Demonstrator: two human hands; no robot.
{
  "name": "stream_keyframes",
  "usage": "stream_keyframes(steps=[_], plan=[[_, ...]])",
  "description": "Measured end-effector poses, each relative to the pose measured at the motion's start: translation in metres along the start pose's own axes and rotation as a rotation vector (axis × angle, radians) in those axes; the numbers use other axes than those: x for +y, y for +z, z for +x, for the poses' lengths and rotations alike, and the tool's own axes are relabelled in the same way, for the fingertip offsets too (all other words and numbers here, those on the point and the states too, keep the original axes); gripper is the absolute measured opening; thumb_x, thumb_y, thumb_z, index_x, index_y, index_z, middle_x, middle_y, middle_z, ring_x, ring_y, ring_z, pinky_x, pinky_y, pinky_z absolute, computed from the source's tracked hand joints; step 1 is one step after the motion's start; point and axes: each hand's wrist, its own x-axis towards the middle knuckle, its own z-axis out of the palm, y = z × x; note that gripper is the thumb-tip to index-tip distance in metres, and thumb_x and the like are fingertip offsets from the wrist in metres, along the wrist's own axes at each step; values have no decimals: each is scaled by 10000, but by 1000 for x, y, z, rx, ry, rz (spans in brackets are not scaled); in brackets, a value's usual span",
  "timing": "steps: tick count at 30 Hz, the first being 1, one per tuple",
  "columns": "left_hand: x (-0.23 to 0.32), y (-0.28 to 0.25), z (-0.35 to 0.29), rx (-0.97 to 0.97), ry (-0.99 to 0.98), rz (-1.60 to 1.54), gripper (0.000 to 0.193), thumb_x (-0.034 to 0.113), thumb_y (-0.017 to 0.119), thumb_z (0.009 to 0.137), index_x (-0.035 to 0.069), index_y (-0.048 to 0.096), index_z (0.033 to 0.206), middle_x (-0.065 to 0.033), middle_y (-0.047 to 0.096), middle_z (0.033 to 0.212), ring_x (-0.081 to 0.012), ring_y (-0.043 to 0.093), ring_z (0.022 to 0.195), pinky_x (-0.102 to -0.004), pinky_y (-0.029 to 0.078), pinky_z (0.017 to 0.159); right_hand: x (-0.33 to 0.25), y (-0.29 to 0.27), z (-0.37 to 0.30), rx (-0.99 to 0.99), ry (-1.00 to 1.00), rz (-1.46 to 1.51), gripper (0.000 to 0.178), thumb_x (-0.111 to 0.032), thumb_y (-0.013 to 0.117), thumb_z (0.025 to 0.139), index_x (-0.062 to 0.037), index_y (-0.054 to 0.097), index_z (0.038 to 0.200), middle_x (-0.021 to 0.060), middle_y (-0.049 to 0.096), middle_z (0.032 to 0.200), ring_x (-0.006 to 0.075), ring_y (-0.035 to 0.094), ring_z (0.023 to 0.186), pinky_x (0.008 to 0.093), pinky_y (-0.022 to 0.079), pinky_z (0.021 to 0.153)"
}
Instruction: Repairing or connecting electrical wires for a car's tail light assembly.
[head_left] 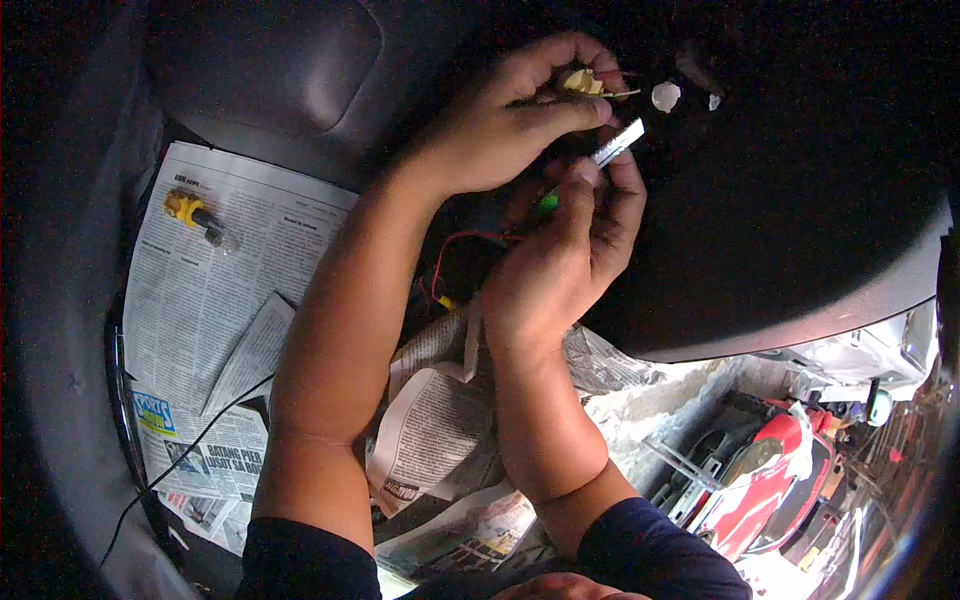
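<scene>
My left hand (530,115) is closed around a pale yellow connector-like piece (584,82) with thin wires coming out of it. Just below, my right hand (570,225) grips a utility knife (619,143). Its bright blade points up and to the right, close to the left hand's fingertips, and a bit of green handle (546,204) shows by the palm. Whether the blade touches a wire cannot be made out in the shadow. A red wire (445,255) loops between my forearms toward a small yellow connector (447,302).
Newspaper sheets (200,300) lie on the left, bearing a yellow-and-black piece with a clear end (205,215). A black cable (190,450) crosses them. Crumpled newspaper (430,440) lies between my arms. Dark trim panel (800,250) surrounds my hands; a red car (770,480) stands outside, lower right.
</scene>
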Motion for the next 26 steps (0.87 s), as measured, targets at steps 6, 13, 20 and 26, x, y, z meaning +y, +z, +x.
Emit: stream_keyframes(steps=[6, 13, 20, 26], plan=[[0, -2, 1, 51, -70, 32, 266, 140, 666, 957, 32, 703, 1197, -70, 735, 1165, -194, 688, 1098, -330, 534, 980, -3, -2, -1, -89, 4, -29, 379, -161, 581, 1066, 4, 518, 1402, 21, 605, 1059, 94, 534, 910, 240, 460, 818], [-5, -2, 1, 83, -49, 428, 314, 270, 633, 981, -12, 736, 1072, -138, 765, 962, -206, 726, 894, -370, 568, 830, 1, -1, -1, -150, -124, -49, 534, -182, 566, 1074, 20, 384, 1534, 137, 584, 1362, 208, 568, 1188, 347, 451, 1060], [-8, -5, -4, 145, 74, 561, 530, 496, 614, 1001, 7, 721, 825, -200, 702, 735, -304, 689, 661, -431, 540, 643, 5, 10, -3, -156, -575, -160, 385, -83, 540, 1034, 15, 464, 1399, 95, 629, 1062, 130, 583, 847, 260, 496, 743], [-20, -7, 10, 144, -204, 129, 378, 502, 609, 1021, 141, 723, 1032, -101, 739, 729, -353, 699, 653, -429, 576, 611, -3, 9, -9, -300, -484, -99, 327, -146, 593, 1031, 51, 541, 1286, 179, 651, 1189, 224, 636, 1053, 320, 496, 956]])
